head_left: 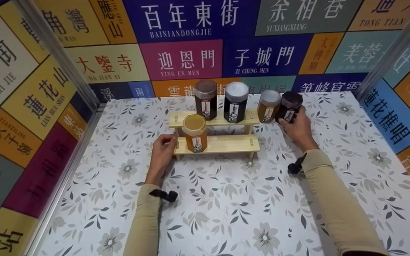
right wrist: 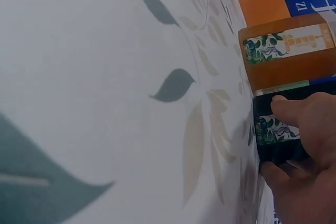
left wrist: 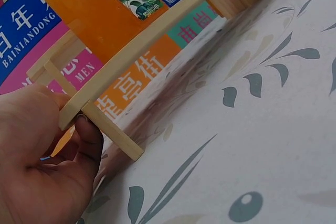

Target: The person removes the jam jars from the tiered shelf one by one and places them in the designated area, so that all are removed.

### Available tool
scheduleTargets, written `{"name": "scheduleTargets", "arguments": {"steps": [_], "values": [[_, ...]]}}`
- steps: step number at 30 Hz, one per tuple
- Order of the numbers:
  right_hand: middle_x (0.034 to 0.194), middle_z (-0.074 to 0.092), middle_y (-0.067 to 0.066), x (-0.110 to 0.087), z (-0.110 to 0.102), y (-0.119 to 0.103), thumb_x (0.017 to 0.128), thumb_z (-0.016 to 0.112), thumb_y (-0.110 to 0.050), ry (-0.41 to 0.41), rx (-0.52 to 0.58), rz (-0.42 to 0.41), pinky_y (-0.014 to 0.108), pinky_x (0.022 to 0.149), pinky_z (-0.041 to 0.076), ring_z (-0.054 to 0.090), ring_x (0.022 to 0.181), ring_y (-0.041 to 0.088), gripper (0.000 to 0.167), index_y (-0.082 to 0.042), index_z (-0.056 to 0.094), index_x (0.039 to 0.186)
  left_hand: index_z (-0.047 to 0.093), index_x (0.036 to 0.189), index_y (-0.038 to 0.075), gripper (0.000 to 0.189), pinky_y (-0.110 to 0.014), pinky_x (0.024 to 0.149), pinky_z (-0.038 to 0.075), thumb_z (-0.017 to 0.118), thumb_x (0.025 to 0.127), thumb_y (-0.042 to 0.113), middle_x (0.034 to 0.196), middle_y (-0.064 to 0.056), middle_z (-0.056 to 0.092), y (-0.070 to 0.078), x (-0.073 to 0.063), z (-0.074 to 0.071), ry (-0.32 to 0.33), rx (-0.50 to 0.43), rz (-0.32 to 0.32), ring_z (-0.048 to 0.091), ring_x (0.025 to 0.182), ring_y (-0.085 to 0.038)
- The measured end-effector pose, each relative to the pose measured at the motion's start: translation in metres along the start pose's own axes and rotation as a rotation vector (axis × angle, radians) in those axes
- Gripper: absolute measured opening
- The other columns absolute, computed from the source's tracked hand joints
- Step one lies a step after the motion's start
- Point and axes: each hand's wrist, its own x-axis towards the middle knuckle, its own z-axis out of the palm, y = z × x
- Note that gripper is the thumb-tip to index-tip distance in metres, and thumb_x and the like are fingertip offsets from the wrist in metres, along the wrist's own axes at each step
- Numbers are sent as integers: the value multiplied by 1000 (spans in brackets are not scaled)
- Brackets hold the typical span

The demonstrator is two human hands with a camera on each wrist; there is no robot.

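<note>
My left hand (head_left: 163, 151) pinches the left end of the lower step of a two-step wooden rack (head_left: 230, 144); the left wrist view shows thumb and fingers around the board's end (left wrist: 79, 106). An orange-filled jar (head_left: 195, 137) stands on that step. Two dark jars, one with a brownish lid (head_left: 206, 101) and one with a white lid (head_left: 236, 103), stand at the upper step. My right hand (head_left: 301, 129) grips a dark jar (head_left: 289, 106) at the rack's right, its base near the table. Beside it stands an amber jar (head_left: 269, 106) with a pale lid.
A white tablecloth with grey flowers and leaves (head_left: 226, 213) covers the table. Panels with coloured sign lettering (head_left: 187, 60) rise behind and at both sides. Metal posts (head_left: 73, 67) mark the corners. A dark strap camera (head_left: 166, 195) sits on each wrist.
</note>
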Motion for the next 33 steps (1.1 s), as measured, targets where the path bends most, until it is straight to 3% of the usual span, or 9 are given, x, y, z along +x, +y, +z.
{"name": "scheduleTargets", "arguments": {"steps": [6,11,16,21,26,33], "values": [[161,44,36,-1,0,3,100,77,-18,-3,-11,-23,61,127,34,44,151,52,92,3,17,168,69,124,7,25,-41,111,48,67,108,26,128,-12,67,0,1,0,-10,6,-22,62,124,-24],[169,34,30,-7,-1,1,97,80,-24,30,35,-39,58,132,27,33,159,45,102,-1,12,170,69,124,7,26,-41,109,49,68,108,27,128,-13,68,-1,0,0,-10,-2,-16,63,123,-25],[175,23,25,-17,-5,-15,98,79,-27,122,51,-60,56,134,22,23,165,40,101,-6,12,171,70,122,7,25,-37,105,50,69,108,27,125,-13,69,-2,0,0,-5,-4,4,65,120,-24],[177,24,17,-30,-8,-37,100,76,-29,228,70,-96,54,135,23,21,166,32,94,-12,18,171,72,120,4,24,-32,99,51,69,106,22,122,-16,70,-2,0,0,0,-32,29,65,117,-25],[170,35,14,-48,-1,-64,101,76,-26,278,153,-220,52,130,33,33,160,30,81,-12,30,167,72,120,5,23,-31,98,51,69,106,22,122,-14,70,-1,1,0,6,-32,27,65,117,-24],[145,59,18,-81,31,-102,100,78,-15,241,275,-417,51,106,55,59,135,35,60,-5,51,153,70,121,4,24,-38,107,50,69,107,23,126,-15,69,-2,1,1,8,-40,15,64,122,-25]]}}
